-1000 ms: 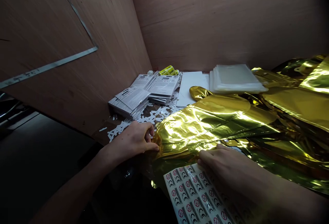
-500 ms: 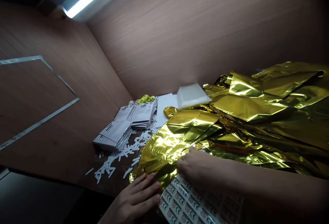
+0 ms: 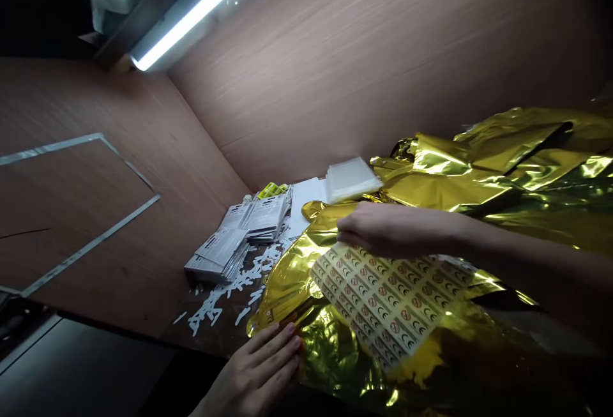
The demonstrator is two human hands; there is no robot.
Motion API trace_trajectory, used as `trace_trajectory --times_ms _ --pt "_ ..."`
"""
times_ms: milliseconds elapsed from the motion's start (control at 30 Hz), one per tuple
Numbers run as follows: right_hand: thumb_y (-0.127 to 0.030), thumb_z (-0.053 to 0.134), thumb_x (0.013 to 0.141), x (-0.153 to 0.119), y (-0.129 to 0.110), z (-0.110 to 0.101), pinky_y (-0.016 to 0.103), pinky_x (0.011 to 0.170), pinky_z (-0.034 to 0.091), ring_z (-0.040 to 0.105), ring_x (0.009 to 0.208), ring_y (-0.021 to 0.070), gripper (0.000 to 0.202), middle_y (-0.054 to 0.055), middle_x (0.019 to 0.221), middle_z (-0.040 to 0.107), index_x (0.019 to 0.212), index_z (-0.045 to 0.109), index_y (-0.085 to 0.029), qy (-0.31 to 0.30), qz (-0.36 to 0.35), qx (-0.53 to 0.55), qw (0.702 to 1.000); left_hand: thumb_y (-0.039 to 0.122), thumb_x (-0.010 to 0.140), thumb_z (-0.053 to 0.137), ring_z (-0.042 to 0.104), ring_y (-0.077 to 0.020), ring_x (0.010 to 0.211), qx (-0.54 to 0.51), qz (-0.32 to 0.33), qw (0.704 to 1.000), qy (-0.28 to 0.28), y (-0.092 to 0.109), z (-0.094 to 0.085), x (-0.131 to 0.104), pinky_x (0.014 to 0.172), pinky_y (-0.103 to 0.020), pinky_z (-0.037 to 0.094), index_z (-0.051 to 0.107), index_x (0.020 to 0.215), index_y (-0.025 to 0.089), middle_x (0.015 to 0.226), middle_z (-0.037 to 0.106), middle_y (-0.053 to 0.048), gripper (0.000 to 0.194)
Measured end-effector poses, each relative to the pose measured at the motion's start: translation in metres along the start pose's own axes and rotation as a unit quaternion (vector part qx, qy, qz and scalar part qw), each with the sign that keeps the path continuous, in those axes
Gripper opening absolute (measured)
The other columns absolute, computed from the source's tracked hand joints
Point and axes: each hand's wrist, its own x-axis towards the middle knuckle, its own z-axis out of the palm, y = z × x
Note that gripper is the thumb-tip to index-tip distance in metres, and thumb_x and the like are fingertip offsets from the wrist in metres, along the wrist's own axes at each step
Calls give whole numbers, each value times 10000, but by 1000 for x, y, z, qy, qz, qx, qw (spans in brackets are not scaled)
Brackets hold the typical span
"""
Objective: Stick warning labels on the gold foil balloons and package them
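Gold foil pieces (image 3: 440,190) lie heaped across the table. My right hand (image 3: 364,228) is closed on the upper edge of a sticker sheet (image 3: 383,295) printed with rows of CE marks and red circle symbols. The sheet slants over the front foil. At the near edge of that foil, my left hand (image 3: 263,366) lies flat, its fingers extended and resting on the foil. Nothing shows in its grasp.
Stacks of printed white leaflets (image 3: 220,251) stand left of the foil, with white paper scraps (image 3: 208,311) beside them. Behind are yellow labels (image 3: 272,190) and a pile of clear bags (image 3: 352,179). Wooden panels (image 3: 311,98) rise behind and at left.
My right hand has moved up and away with the sticker sheet, which now lies farther over the foil. My left hand has barely moved. The view has shifted slightly.
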Motion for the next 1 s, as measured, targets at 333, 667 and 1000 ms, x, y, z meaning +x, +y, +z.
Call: trace_trajectory --times_ms 333,667,1000 --pt "-413 442 1040 -17 7 -42 275 549 263 378 539 101 405 -36 615 459 701 465 -191 35 26 43 998 66 860 705 808 -178 840 -248 -307 914 94 1 -4 10 794 -203 643 758 853 199 900 828 -7 143" --pt "-579 644 913 -45 23 -73 268 580 340 415 614 119 467 -25 672 443 694 527 -184 15 32 330 943 330 522 978 540 -95 476 -553 -479 680 -45 -102 -11 82 458 -184 408 763 749 105 576 684 -12 385" --pt "-261 541 983 -30 -53 -27 249 620 394 505 659 116 193 4 808 641 874 666 -162 -208 -164 126 956 178 661 835 729 -184 723 -488 -388 762 -176 -114 -20 111 598 -200 527 827 1005 132 828 806 -69 347"
